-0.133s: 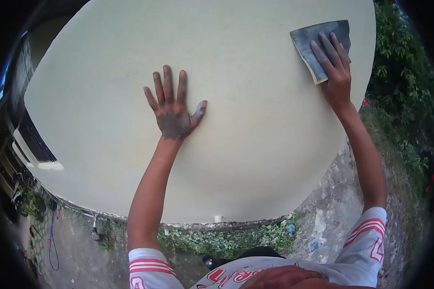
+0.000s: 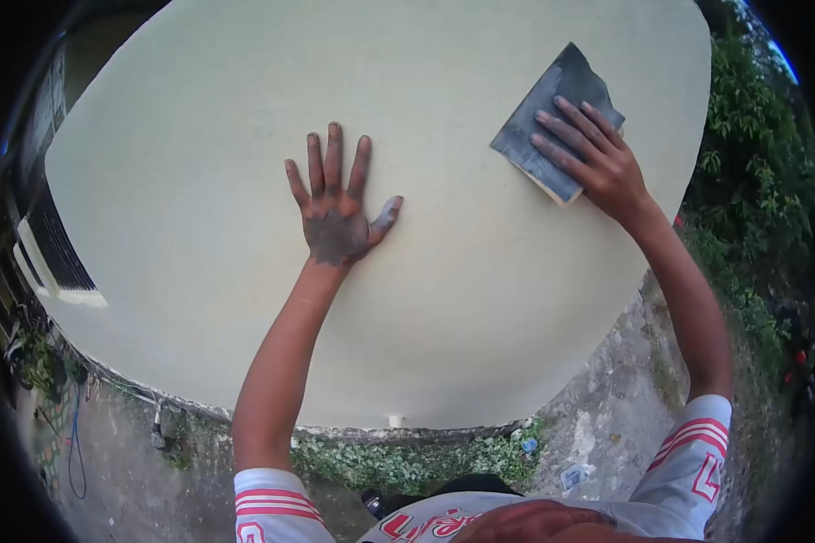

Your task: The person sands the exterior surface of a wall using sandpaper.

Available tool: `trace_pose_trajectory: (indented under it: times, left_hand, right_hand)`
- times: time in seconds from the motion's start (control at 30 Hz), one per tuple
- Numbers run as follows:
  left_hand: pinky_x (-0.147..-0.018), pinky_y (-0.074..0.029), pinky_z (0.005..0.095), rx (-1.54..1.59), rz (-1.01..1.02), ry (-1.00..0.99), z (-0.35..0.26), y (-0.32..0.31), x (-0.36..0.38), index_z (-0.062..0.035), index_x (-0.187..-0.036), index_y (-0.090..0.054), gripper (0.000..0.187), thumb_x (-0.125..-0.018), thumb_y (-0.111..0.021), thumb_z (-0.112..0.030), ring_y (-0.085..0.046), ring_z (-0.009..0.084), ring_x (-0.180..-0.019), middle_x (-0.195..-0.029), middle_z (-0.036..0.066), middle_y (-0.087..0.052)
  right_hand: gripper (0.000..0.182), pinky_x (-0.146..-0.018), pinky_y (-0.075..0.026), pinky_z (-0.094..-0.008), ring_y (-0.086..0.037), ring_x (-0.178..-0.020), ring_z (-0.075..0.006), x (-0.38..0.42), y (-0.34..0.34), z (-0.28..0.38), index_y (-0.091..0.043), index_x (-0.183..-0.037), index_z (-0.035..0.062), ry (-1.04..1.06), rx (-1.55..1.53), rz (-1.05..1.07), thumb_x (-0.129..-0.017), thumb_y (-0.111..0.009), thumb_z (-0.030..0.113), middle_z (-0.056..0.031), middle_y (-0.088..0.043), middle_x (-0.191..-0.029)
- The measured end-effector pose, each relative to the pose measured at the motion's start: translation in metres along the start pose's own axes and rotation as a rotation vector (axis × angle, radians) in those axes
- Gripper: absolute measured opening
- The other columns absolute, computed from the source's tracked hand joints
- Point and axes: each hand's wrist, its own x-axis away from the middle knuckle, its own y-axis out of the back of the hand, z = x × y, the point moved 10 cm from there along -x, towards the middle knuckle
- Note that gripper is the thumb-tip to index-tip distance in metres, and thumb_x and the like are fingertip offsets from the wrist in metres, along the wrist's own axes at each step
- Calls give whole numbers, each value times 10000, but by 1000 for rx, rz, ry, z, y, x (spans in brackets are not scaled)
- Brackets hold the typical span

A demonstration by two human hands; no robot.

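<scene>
The fingers of the right hand (image 2: 618,181) lie extended and slightly apart across the dark sheet (image 2: 566,77); its thumb is hidden, so whether it pinches an edge I cannot tell. Even pressure through all the fingers should keep the sheet flat, its free corners down. The sheet sits towards the upper right edge of the pale wall (image 2: 453,308). Well apart, the left hand (image 2: 337,233), fingers spread wide against the wall, offers a steady brace.

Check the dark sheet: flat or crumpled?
Flat: the dark sheet shows one broad face beneath the right hand. Cannot tell if it's doubled.
</scene>
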Motion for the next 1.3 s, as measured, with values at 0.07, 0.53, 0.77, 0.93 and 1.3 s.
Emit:
trace_pose_trajectory:
  times: [0.07,0.53,0.77,0.93,1.3]
  left_hand:
    - [-1220,-67,655,3,52,1,-1,0,4,-195,-1622,-334,875,-898,-599,-608,-162,405,-1574,-1698,170,-232]
    - [-1285,-85,545,59,196,-204,51,20,-1,-394,-1539,-458,731,-894,-574,-718,-222,261,-1567,-1681,-18,-301]
    - [-1276,-71,569,20,59,-121,165,49,-26,-347,-1582,-400,829,-872,-608,-721,-161,287,-1584,-1702,14,-248]
    - [-1276,-107,565,12,-23,-45,223,59,-23,-392,-1584,-377,824,-872,-579,-755,-165,275,-1580,-1700,-35,-241]
    - [-1287,-86,526,137,-74,93,255,59,-4,-150,-1620,-316,997,-869,-573,-755,-154,260,-1583,-1706,3,-223]
  right_hand:
    - [509,-1212,-368,-464,-454,-1459,-281,-17,3,-11,-661,-1373,223,-10,46,-25,-905,-607,30,-26,-563,-1510]
    - [686,-1203,-383,-471,-454,-1444,-317,-143,3,-26,-623,-1423,226,-165,35,-250,-813,-661,-85,-28,-559,-1510]
    - [582,-1232,-359,-458,-420,-1477,-274,-178,-32,65,-619,-1420,271,-45,81,-54,-912,-627,-15,-22,-543,-1524]
    - [507,-1262,-337,-443,-407,-1487,-242,-198,-72,170,-615,-1397,276,270,-31,153,-921,-655,107,11,-537,-1530]
    - [604,-1195,-413,-462,-422,-1474,-287,-297,-78,187,-608,-1432,238,269,124,98,-872,-729,47,-47,-514,-1548]
